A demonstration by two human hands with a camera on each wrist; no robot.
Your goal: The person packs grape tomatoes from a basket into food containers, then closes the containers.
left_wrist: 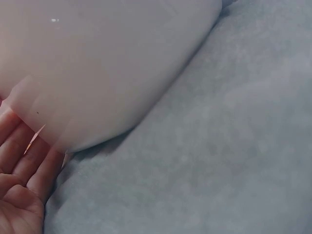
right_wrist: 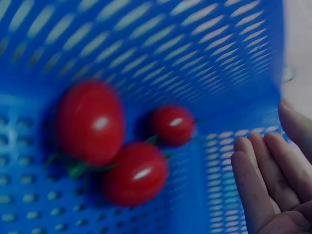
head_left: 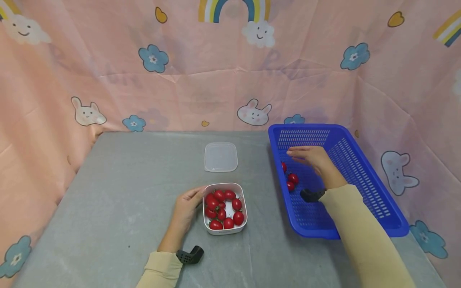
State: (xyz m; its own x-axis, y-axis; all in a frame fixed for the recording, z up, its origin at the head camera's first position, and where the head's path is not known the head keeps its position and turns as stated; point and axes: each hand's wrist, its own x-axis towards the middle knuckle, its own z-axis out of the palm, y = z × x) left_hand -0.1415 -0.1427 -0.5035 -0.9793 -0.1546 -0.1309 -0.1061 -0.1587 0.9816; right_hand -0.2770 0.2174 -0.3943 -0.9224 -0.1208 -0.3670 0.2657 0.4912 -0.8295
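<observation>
1. The left hand [head_left: 187,208] rests with straight, relaxed fingers against the left wall of the white container [head_left: 225,231]; it grips nothing. In the left wrist view the fingers [left_wrist: 22,151] lie flat along that wall, on the grey cloth.
2. The container stands near the front middle of the grey table [head_left: 126,188] and holds a heap of cherry tomatoes [head_left: 223,208].
3. Its clear lid [head_left: 221,157] lies flat just behind it, apart, with bare cloth all round.
4. The right hand [head_left: 313,160] hovers inside the blue basket [head_left: 360,176], fingers extended and holding nothing (the right wrist view shows the open fingers [right_wrist: 263,175] beside the mesh wall).
5. Three tomatoes [right_wrist: 131,146] lie in the basket by its left wall, just left of the hand; the other parts of the basket floor show only mesh.
6. The basket sits at the table's right edge, close to the pink backdrop [head_left: 216,80].
</observation>
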